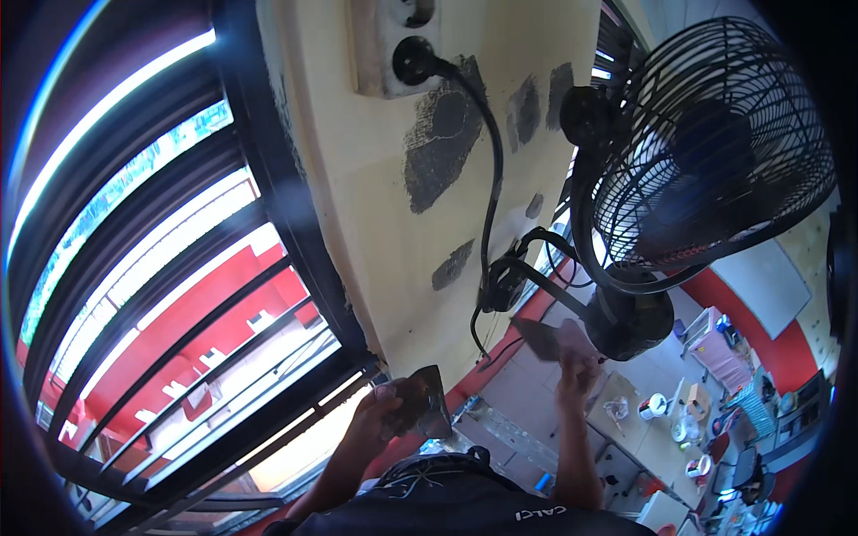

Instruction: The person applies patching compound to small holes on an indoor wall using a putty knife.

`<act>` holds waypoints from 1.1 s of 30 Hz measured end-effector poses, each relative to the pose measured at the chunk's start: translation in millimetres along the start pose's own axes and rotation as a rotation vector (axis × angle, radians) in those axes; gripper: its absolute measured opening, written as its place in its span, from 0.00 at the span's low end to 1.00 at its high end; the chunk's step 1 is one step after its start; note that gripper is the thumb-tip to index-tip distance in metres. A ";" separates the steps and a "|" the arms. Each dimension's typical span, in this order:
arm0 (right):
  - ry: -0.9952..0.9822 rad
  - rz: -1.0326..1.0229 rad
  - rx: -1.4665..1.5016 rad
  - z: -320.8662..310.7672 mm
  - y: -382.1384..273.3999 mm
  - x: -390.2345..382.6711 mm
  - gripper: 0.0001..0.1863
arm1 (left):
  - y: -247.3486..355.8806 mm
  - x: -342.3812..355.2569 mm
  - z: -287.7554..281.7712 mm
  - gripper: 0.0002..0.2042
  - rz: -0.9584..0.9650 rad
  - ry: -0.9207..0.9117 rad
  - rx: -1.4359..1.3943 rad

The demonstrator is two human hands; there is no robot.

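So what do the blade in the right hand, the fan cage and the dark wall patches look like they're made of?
The blade in the right hand looks like thin flat metal, dull grey, probably a putty knife. The fan cage seems to be black-coated wire, judging by its thin radial ribs. The dark patches on the cream wall look like rough grey filler or plaster, matte and uneven.

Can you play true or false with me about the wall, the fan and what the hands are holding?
1. The right hand holds a flat putty knife. True.
2. The fan is white. False: it is black.
3. A black plug sits in the wall socket. True.
4. The wall has no marks. False: it has grey patches.
5. The left hand is empty. False: it holds a flat board smeared with grey paste.
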State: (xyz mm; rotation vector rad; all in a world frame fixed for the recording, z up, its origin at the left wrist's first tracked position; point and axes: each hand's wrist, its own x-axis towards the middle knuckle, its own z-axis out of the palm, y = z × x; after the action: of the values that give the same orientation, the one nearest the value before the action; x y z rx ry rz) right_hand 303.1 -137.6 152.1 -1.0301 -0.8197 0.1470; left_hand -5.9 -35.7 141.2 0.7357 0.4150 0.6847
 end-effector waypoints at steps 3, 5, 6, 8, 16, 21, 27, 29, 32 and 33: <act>-0.133 -0.229 -0.547 12.1 -7.8 12.4 0.08 | 0.4 1.4 4.7 0.20 -0.029 0.044 -0.017; -0.173 -0.538 -0.555 25.4 -11.7 23.4 0.09 | -2.5 0.6 -6.6 0.20 -0.028 0.019 0.035; -0.189 -0.554 -0.529 29.4 -9.9 25.9 0.10 | 0.6 -2.4 -8.6 0.20 -0.036 0.005 0.023; -0.152 -0.652 -0.403 63.0 -9.9 36.7 0.09 | -1.0 0.7 -15.1 0.20 -0.024 0.014 0.039; 0.020 -1.148 -0.273 160.8 -41.5 113.0 0.22 | 7.4 -0.7 12.9 0.23 0.052 0.081 0.164; 0.095 -1.231 -0.105 198.6 -50.6 154.3 0.24 | -1.4 -15.0 -35.7 0.23 0.026 0.047 0.044; 0.175 -1.317 -0.015 221.4 -58.9 193.4 0.19 | -11.7 -33.4 -76.2 0.25 0.114 0.120 0.513; 0.161 -1.309 -0.001 222.7 -61.6 194.0 0.19 | -4.9 -33.3 -73.8 0.25 0.210 0.140 0.959; 0.013 -1.025 -0.023 219.6 -65.7 190.7 0.20 | 3.7 -33.8 -48.7 0.27 0.157 0.101 0.679; -0.014 -1.000 -0.046 218.1 -68.4 193.3 0.18 | -0.1 -30.0 -57.1 0.27 0.158 0.096 0.679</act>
State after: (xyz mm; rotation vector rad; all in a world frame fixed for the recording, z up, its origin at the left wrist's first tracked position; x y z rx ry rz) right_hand 275.9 70.3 365.8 -0.5633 -1.2639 -0.7168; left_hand -59.5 -29.8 105.9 1.3917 0.6971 0.7322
